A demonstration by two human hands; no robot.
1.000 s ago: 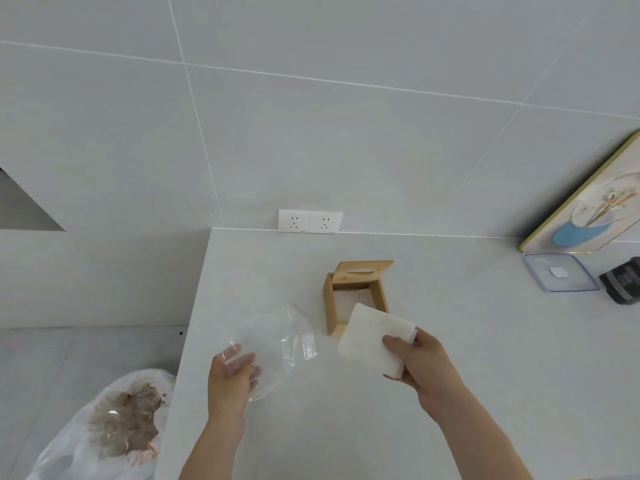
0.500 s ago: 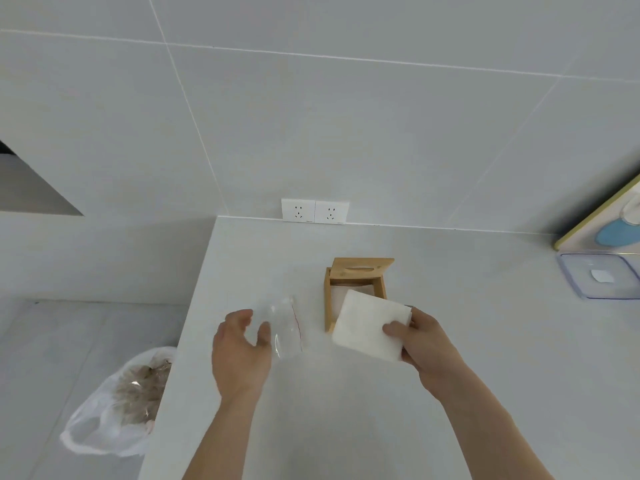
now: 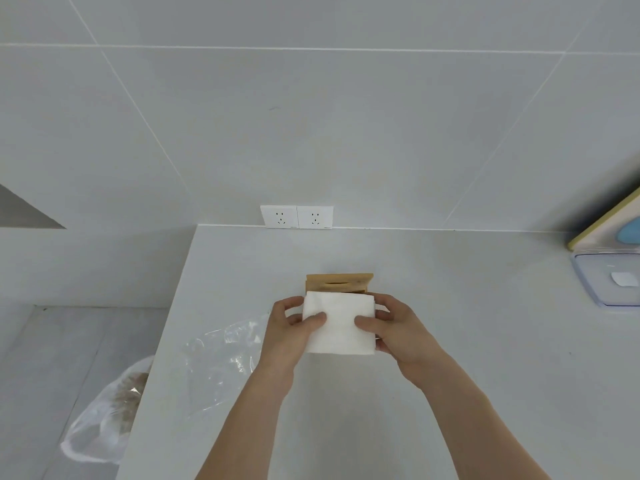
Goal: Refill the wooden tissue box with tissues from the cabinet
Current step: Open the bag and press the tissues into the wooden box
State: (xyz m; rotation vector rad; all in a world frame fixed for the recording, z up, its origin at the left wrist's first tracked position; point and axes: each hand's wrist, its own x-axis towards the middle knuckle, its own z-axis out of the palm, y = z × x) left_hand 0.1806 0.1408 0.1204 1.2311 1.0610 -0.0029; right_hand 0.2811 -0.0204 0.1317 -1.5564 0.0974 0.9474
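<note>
Single head view, looking forward and down, close over the counter point(image 3: 450, 306), edges perhaps distorted

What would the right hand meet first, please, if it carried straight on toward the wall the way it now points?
Probably the wooden tissue box, just beyond the tissue stack that the right hand and left hand hold. Depth is unclear, so it might pass above the box; then the wall sockets lie farther on.

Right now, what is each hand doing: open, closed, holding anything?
Left hand: closed on the left side of the tissue stack.
Right hand: closed on its right side.
</note>
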